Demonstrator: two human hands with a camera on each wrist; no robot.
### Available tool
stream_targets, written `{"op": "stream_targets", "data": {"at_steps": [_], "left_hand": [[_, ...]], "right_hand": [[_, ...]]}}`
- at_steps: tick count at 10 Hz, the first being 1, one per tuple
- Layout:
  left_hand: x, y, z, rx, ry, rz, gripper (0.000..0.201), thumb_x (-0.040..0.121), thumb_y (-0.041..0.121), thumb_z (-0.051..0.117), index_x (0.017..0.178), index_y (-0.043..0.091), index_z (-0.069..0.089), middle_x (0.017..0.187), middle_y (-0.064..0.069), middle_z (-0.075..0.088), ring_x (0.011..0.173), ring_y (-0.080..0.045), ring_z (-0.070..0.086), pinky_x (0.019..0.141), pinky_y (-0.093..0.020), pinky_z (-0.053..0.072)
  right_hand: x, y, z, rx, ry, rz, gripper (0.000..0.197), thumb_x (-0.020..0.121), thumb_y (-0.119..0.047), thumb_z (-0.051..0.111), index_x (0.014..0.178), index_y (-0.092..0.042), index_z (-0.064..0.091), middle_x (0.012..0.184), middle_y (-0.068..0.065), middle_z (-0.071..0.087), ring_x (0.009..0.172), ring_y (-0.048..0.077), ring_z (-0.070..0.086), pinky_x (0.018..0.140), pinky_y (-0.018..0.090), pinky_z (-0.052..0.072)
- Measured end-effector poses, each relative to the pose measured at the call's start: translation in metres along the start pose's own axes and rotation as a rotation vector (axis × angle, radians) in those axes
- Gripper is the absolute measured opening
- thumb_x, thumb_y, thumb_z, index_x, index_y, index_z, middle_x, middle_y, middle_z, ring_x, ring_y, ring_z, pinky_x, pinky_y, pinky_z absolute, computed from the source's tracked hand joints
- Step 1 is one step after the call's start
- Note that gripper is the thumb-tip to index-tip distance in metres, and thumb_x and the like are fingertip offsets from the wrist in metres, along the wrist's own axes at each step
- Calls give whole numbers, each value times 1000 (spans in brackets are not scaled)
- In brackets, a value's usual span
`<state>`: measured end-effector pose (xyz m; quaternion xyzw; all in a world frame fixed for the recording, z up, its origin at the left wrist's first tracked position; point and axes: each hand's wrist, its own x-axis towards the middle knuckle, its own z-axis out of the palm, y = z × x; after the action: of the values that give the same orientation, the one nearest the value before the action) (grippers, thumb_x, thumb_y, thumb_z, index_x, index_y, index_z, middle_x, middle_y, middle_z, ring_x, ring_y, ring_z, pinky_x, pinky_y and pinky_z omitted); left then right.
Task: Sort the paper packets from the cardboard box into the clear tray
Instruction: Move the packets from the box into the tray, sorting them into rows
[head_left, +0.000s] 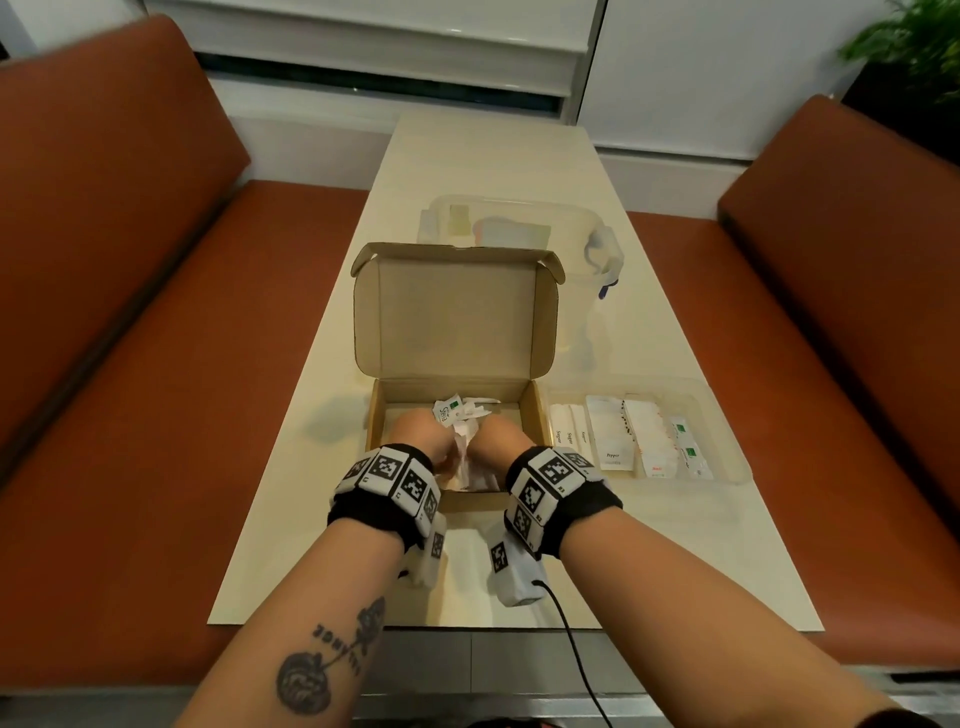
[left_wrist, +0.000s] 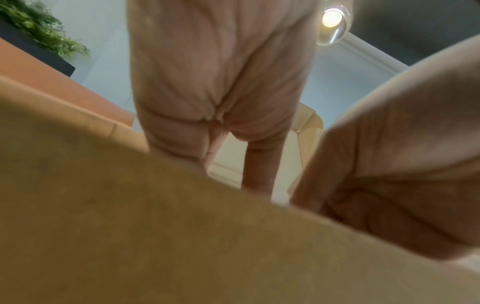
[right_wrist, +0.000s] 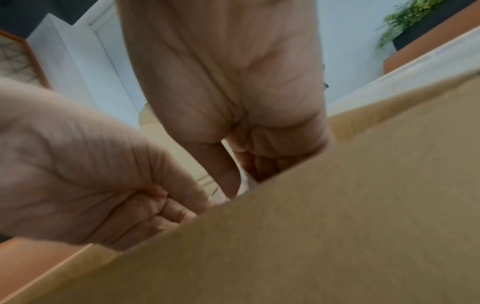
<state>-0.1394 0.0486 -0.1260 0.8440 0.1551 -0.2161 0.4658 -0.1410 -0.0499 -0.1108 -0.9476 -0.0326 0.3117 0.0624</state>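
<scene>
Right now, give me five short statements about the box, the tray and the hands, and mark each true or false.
1. The cardboard box has its lid open. True.
2. The clear tray sits left of the box. False: it sits to the right.
3. Both the left hand and the right hand are inside the box among the paper packets. True.
4. The tray holds no packets. False: sorted rows lie in it.
5. A lidded clear container stands beyond the box. True.
</scene>
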Motion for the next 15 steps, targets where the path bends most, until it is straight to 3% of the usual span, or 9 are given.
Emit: {"op": "stream_targets", "data": {"at_steps": [1,2,3,5,7,8,10,14,15], "left_hand": [[-4,2,-1,-14,-10,1,23,82,-5,59,62,4,51,83,-24,66,82,-33,69,85,-47,56],[-4,6,0,-20,3,21,16,82,-7,60,73,3,52,87,-23,64,85,-34,69,84,-48,56],[-5,7,0,21,10,43,13,78,-5,65,83,2,55,90,-23,68,84,-30,69,84,-46,56],[-2,7,0,-102,70,75,12,86,4,60,75,7,55,74,-15,64,67,-29,61,78,-43,57],[3,14,3,-176,254,211,32,97,42,44,99,12,53,103,-9,61,93,-26,57,85,-36,48],[-1,25,10,-444,74,195,49,96,51,41,120,10,53,109,-8,62,97,-24,62,85,-39,53],[-16,36,18,-830,-376,118,47,93,44,53,120,6,56,97,-18,69,81,-29,70,66,-41,60],[-24,35,46,-733,-426,189,25,96,10,53,119,-1,57,97,-19,66,80,-29,67,73,-42,59],[-24,39,58,-761,-429,131,24,96,0,47,120,-1,50,95,-22,62,68,-25,65,58,-33,59]], "right_hand": [[-5,4,0,220,52,17,32,97,-13,43,121,5,56,122,23,58,113,33,55,72,29,45],[-15,8,5,639,168,97,28,96,-24,49,93,2,60,84,12,59,93,29,58,54,19,38],[-12,11,6,556,185,88,19,92,-10,52,73,-6,51,99,16,63,101,31,62,79,29,52],[-14,29,1,633,292,63,13,89,-11,54,93,0,59,101,18,66,96,31,64,85,37,54],[-25,53,-19,940,392,-43,24,92,-13,56,114,-6,63,104,10,68,83,17,64,61,20,52],[-30,55,-25,1048,393,-144,27,91,-11,58,117,-5,62,103,12,69,78,15,64,54,17,50],[-36,49,-30,1066,413,-208,17,92,-13,58,101,-3,67,73,-2,64,60,8,61,50,16,49],[-48,85,-22,1390,277,-68,22,94,-4,45,104,5,62,78,10,59,65,18,57,59,24,49],[-51,104,-21,1369,367,-57,26,93,-7,47,102,4,68,86,14,66,72,22,60,67,27,50]]}}
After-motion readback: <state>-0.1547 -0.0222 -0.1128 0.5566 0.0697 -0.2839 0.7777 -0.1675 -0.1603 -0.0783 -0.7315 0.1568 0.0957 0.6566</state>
